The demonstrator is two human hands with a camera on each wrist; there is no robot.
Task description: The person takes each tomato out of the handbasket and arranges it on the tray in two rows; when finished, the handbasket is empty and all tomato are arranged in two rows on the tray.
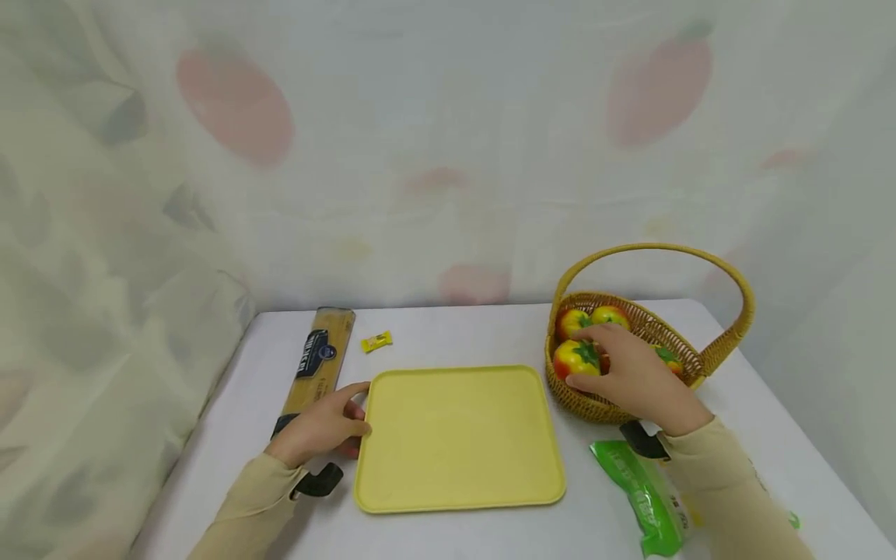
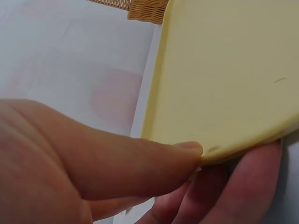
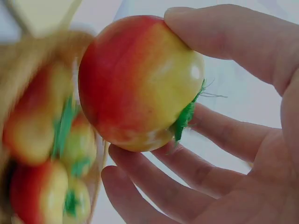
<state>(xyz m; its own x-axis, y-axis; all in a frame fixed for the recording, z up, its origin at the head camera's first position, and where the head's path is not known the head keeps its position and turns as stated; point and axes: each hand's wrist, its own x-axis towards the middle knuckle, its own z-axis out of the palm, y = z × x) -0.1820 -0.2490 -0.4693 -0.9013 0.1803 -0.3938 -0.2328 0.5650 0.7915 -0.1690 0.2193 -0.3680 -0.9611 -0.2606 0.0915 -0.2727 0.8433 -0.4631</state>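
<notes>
My left hand (image 1: 323, 426) grips the left edge of a pale yellow tray (image 1: 458, 439). In the left wrist view, the thumb presses on the tray's rim and the other fingers curl underneath. Over a wicker basket (image 1: 584, 408) on the right, my right hand (image 1: 633, 377) holds a tomato (image 3: 140, 84) between thumb and fingers. This tomato is red and yellow with a green leafy top, glossy like a model. Several similar tomatoes (image 3: 35, 191) lie in the basket, partly hidden by the hand in the head view.
Left of the tray lies a long brown package (image 1: 325, 354) with a dark label. A small yellow wrapped candy (image 1: 376, 341) sits behind the tray. A green packet (image 1: 647, 498) lies under the right forearm. The basket's tall handle (image 1: 651, 247) arches above it. A patterned curtain stands behind the white table (image 1: 455, 334).
</notes>
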